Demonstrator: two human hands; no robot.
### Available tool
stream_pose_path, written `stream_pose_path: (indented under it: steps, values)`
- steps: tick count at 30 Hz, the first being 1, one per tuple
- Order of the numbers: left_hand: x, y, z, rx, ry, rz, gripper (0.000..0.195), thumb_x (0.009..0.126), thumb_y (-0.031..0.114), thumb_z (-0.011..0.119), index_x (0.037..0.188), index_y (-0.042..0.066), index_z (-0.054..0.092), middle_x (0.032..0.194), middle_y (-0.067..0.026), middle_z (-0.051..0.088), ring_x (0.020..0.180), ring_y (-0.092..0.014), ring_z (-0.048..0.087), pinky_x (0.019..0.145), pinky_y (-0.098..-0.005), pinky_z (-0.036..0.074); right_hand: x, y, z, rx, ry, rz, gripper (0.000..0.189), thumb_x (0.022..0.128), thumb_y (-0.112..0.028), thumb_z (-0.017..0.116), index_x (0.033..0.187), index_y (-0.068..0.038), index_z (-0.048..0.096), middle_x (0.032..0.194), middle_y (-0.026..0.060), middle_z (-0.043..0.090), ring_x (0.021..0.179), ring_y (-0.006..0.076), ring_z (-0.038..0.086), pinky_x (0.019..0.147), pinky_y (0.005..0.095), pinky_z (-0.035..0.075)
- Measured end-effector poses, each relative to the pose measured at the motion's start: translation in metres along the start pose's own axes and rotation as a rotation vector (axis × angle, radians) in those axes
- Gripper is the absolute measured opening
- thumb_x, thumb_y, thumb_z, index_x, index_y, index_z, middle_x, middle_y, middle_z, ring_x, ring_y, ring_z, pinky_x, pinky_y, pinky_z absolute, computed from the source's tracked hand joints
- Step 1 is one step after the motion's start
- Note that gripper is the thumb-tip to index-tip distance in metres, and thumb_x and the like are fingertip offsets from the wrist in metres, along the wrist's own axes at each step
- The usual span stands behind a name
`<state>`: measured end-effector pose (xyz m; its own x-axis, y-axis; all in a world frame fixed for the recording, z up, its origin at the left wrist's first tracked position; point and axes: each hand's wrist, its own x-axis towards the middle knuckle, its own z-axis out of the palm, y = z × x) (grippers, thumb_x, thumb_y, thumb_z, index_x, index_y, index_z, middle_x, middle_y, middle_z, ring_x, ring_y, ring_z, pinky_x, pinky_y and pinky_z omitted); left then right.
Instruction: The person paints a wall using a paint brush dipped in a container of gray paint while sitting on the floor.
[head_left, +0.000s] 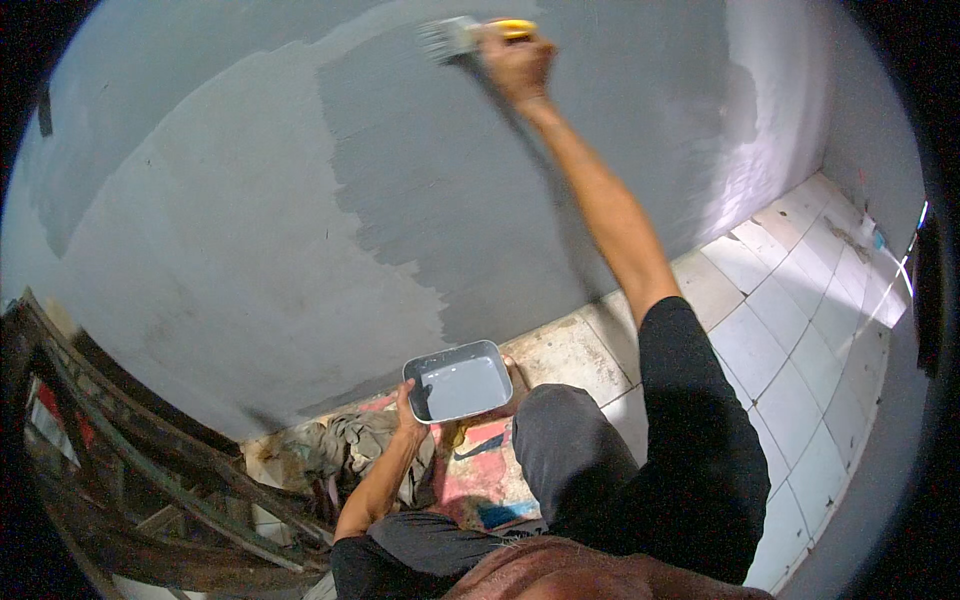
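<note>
My right hand (520, 64) grips a wide paintbrush (454, 39) with a yellow handle, its bristles against the upper part of the wall (247, 172). The brush and hand are a little blurred. Around and below the brush lies a darker grey painted area with a ragged left edge; lighter grey wall shows to its left. Low down, near the foot of the wall, my left hand (409, 409) holds the left side of a rectangular tub (459, 384) of grey paint, level and open at the top. Some fingers of the left hand are hidden.
Beneath the tub are a crumpled grey-brown cloth (360, 442) and a red, stained printed sheet (480, 472) on the floor. A dark slatted frame (150, 480) stands at lower left. White floor tiles (780, 360) stretch to the right, towards the room's corner.
</note>
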<state>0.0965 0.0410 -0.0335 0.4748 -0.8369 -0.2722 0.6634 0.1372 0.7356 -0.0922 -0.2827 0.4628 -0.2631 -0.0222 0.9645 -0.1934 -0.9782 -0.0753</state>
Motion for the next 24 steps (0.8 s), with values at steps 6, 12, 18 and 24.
stream_pose_path:
  steps: [6, 12, 18, 24]
  values:
    - [0.000, -0.005, 0.013, -0.048, -0.023, -0.011, 0.045, 0.076, 0.043, 0.062, 0.106, 0.010, 0.059, 0.095, -0.0065, 0.060, 0.087, -0.022, 0.057, 0.081, -0.0372, 0.048, 0.043, 0.084, -0.103, -0.556, 0.175, 0.135, 0.039, 0.082, -0.037, 0.061, 0.066, -0.001, 0.064, 0.059, 0.0159, 0.062, 0.055, 0.0323, 0.061, 0.053, 0.0454, 0.046]
    - [0.012, -0.008, 0.012, -0.099, -0.054, -0.013, 0.036, 0.079, 0.038, 0.062, 0.101, 0.011, 0.060, 0.092, -0.0039, 0.060, 0.084, -0.020, 0.056, 0.078, -0.0349, 0.047, -0.004, 0.012, -0.025, -0.344, -0.026, -0.057, 0.020, 0.075, -0.024, 0.063, 0.069, -0.005, 0.060, 0.058, 0.0156, 0.059, 0.049, 0.0350, 0.057, 0.047, 0.0432, 0.046]
    - [-0.008, 0.004, 0.016, -0.054, 0.044, 0.036, 0.039, 0.079, 0.039, 0.061, 0.103, 0.008, 0.060, 0.092, -0.0042, 0.061, 0.085, -0.020, 0.057, 0.079, -0.0343, 0.048, -0.062, -0.163, 0.052, 0.327, -0.215, -0.044, 0.011, 0.076, -0.018, 0.064, 0.075, -0.007, 0.061, 0.065, 0.0153, 0.061, 0.058, 0.0332, 0.061, 0.050, 0.0396, 0.047]
    - [-0.014, 0.007, 0.018, -0.048, 0.001, 0.046, 0.041, 0.080, 0.040, 0.060, 0.105, 0.007, 0.059, 0.095, -0.0049, 0.061, 0.087, -0.020, 0.058, 0.081, -0.0340, 0.048, -0.068, -0.115, 0.040, 0.329, -0.160, 0.062, 0.025, 0.085, -0.024, 0.064, 0.069, -0.005, 0.064, 0.047, 0.0031, 0.051, 0.041, 0.0104, 0.046, 0.039, 0.0278, 0.036]
